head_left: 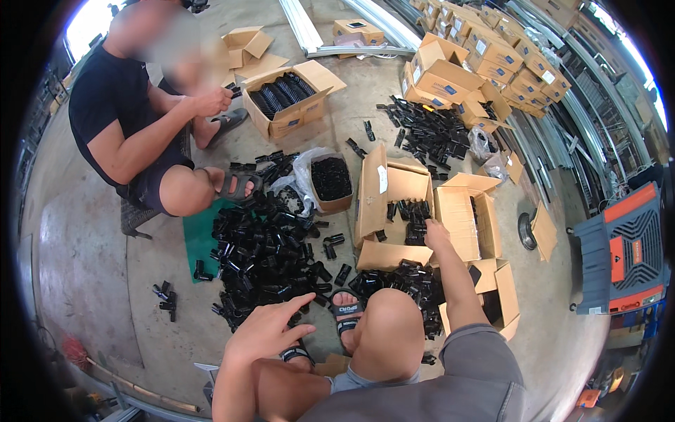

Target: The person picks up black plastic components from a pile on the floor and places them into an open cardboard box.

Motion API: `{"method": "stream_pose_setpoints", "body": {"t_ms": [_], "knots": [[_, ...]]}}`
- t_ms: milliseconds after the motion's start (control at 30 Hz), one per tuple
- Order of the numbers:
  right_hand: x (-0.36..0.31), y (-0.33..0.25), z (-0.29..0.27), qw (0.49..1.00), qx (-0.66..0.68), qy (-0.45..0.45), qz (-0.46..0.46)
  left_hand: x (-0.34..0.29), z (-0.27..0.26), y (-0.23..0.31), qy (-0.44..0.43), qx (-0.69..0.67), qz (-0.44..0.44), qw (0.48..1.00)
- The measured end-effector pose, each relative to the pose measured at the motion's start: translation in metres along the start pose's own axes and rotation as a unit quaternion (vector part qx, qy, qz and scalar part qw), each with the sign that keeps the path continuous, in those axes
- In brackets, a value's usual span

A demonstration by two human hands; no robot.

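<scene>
My right hand (434, 234) reaches forward into an open cardboard box (394, 254) and touches the black plastic fittings (415, 214) lying in it. Its fingers curl down on the parts; a grip cannot be made out. My left hand (271, 328) hovers over my left knee with the fingers spread and nothing in it, just short of a large heap of black plastic fittings (264, 257) on the concrete floor. My sandalled foot (346, 309) rests between the heap and a smaller pile of fittings (408, 278).
Another person (133, 112) squats at the far left, holding a black part in both hands beside a box of stacked parts (288, 98). Open boxes (467, 218), a bag of small black pieces (330, 179), stacked cartons (492, 53), metal rails (351, 28) and an orange-grey machine (622, 246) surround me.
</scene>
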State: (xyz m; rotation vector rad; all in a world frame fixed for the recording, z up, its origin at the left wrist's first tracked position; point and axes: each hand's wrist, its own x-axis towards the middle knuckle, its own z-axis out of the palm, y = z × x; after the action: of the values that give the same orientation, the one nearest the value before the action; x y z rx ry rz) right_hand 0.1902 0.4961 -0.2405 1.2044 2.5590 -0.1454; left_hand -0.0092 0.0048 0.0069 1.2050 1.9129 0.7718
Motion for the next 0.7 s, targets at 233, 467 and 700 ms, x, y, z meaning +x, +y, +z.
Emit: {"method": "stream_pose_setpoints", "body": {"t_ms": [233,467,700], "knots": [[0.017,-0.017,0.019,0.993,-0.037,-0.02,0.111,0.006,0.0,-0.012,-0.013,-0.02,-0.032,0.999],[0.011,-0.036,0.019,0.992,-0.055,0.051,0.104,0.009,0.002,-0.016,-0.027,-0.015,-0.045,0.999],[0.033,-0.009,0.035,0.989,0.026,0.068,0.128,0.015,-0.002,-0.007,-0.07,-0.026,-0.085,0.994]]}}
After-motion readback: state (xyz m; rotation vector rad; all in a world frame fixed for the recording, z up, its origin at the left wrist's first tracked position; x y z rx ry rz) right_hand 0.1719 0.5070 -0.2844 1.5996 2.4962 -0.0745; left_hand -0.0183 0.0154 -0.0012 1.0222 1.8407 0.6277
